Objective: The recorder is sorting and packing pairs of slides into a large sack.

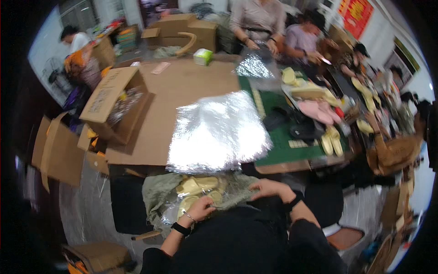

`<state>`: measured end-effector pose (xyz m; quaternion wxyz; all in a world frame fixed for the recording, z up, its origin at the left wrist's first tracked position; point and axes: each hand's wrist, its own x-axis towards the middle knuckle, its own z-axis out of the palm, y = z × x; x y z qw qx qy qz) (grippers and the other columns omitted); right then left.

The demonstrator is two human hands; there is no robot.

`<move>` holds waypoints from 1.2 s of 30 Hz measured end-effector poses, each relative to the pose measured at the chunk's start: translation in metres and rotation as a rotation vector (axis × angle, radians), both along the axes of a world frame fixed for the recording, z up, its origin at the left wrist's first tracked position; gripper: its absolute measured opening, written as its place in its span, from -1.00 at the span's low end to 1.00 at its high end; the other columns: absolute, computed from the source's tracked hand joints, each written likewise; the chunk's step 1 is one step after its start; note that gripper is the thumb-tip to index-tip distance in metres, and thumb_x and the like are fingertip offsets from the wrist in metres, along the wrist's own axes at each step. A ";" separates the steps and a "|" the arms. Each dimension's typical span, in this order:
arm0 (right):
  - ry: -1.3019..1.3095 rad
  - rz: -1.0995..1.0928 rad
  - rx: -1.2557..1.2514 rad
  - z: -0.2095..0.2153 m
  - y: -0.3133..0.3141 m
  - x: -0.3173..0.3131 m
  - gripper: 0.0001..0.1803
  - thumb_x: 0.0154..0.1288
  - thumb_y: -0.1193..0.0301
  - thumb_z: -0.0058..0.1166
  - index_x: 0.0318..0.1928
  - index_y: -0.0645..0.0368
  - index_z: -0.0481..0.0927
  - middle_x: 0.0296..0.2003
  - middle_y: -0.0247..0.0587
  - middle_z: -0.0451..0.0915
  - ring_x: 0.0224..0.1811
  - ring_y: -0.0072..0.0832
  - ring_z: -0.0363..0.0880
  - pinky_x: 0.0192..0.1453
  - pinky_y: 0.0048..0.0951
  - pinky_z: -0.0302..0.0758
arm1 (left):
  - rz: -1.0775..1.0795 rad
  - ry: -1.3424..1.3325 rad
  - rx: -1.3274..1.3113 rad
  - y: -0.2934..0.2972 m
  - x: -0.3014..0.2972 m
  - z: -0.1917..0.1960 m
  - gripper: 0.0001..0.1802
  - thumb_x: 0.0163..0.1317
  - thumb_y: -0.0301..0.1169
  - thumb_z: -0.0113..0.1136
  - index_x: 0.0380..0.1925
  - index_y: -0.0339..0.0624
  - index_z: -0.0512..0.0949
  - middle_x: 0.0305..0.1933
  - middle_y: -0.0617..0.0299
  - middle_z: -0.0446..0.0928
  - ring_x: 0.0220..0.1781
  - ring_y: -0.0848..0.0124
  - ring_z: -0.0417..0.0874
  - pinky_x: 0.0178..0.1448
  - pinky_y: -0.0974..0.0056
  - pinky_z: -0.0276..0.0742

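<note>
A grey-green woven sack (159,192) lies gaping in front of my body, below the table's near edge. Inside it are pale yellow slippers (197,185), some wrapped in see-through plastic. My left hand (200,211) is closed at the sack's near rim, beside the slippers; blur hides its exact grip. On the right side of the sack's mouth, my right hand (273,189) pinches the rim. Just beyond, a stack of shiny silver plastic bags (219,132) rests on the table.
An opened cardboard box (107,102) stands on the brown tabletop (196,80) at left. Slippers in pink (317,112), black and yellow crowd a green mat (273,153) at right. Across the table a person (258,20) handles silver bags; others sit along the right. Chairs flank me.
</note>
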<state>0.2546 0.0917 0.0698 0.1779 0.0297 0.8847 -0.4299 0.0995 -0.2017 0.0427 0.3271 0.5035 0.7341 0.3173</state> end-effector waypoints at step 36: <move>-0.275 -1.399 0.571 -0.146 0.422 -0.020 -0.26 0.05 -0.01 -0.06 0.21 0.07 0.21 0.18 0.39 0.03 0.26 0.10 0.01 0.28 0.02 -0.02 | 0.100 0.037 -0.680 0.144 -0.034 0.027 -0.67 0.11 -0.11 -0.02 -0.30 -0.09 0.52 -0.25 0.01 0.53 -0.20 0.05 0.54 -0.15 0.09 0.45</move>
